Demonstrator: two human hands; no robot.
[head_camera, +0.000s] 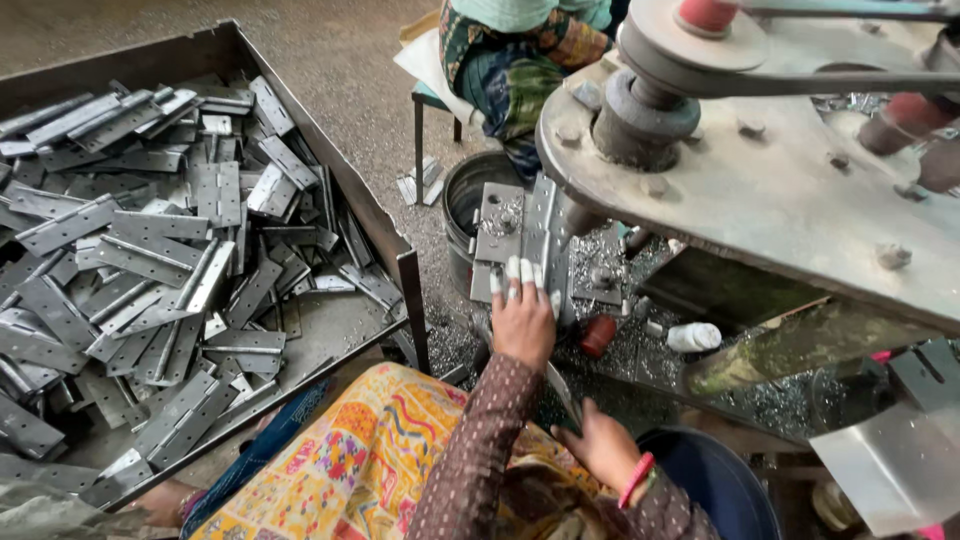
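My left hand (522, 312), with white tape on its fingertips, presses an open grey metal hinge (522, 232) against the work plate under the drilling machine (760, 180). My right hand (600, 440), a pink bangle at the wrist, rests low near my lap and grips a thin flat metal piece (562, 392), likely another hinge. Metal shavings lie all around the work plate.
A large metal tray (400, 262) at left is heaped with several grey hinges (150, 250). A dark bucket (462, 200) stands behind the hinge. Another person in patterned clothes (510, 60) sits on a stool opposite. A blue tub (720, 480) is at lower right.
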